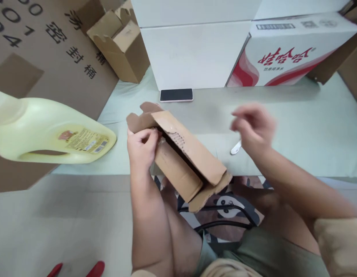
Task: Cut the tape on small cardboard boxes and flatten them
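A brown cardboard box (pixel 192 144) with opened flaps is tilted over the table's near edge. My left hand (pixel 143 148) pinches its edge at the left end, fingers closed on the cardboard. Scalloped tabs stick up at that end, and a torn perforated strip shows on the upper panel. Through a dark gap I see part of the inside; what it contains, if anything, I cannot make out. My right hand (pixel 253 125) is apart from the box, raised over the table and smeared by motion, its fingers curled. Below it lies a small white item (pixel 236 148), partly hidden by that hand.
A phone (pixel 176 95) lies by the white cartons (pixel 192 57) at the back. Similar brown boxes (pixel 120 42) stand at the back left. A pale yellow jug (pixel 57 130) tilts at the left, before a large printed carton (pixel 51 69). A red-and-white carton (pixel 290 54) stands back right.
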Motion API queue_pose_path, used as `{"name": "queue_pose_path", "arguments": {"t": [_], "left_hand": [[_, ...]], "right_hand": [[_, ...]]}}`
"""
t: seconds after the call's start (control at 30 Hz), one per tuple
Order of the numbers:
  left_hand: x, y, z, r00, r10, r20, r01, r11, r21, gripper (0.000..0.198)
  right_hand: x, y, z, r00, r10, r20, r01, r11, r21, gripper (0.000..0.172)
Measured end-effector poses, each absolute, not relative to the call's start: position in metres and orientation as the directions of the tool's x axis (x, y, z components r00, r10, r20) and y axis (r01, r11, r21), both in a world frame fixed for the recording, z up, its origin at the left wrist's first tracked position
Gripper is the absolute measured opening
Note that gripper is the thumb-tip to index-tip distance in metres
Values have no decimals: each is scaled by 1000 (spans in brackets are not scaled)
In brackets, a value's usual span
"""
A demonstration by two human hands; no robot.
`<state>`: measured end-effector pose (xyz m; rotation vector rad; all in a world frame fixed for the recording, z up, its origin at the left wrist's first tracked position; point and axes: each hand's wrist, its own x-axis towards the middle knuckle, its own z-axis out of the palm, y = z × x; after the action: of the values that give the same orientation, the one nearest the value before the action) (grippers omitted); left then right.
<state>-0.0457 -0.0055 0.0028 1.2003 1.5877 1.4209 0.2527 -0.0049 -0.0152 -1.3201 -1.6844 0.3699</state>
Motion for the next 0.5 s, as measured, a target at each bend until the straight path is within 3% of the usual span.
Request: {"name": "queue_pose_path", "arguments": {"t": [0.07, 0.17, 0.27, 0.5], "left_hand": [[-47, -4, 3, -319, 938, 135, 265, -48, 963, 17], [-44, -1, 5, -249, 960, 126, 309, -44, 950, 17], [-40, 0, 8, -215, 969, 123, 321, -49, 946, 18], [-41, 0, 9, -194, 976, 97, 303, -35, 952, 19]], "right_hand": [[227, 59, -25, -89, 880, 466, 659, 403, -636, 24], [186, 147, -47, -269, 919, 287, 748, 387, -539, 36], [163, 195, -69, -304, 935, 182, 810, 355, -468, 43], [161, 204, -91, -266, 936, 230, 849, 341, -403, 33]]}}
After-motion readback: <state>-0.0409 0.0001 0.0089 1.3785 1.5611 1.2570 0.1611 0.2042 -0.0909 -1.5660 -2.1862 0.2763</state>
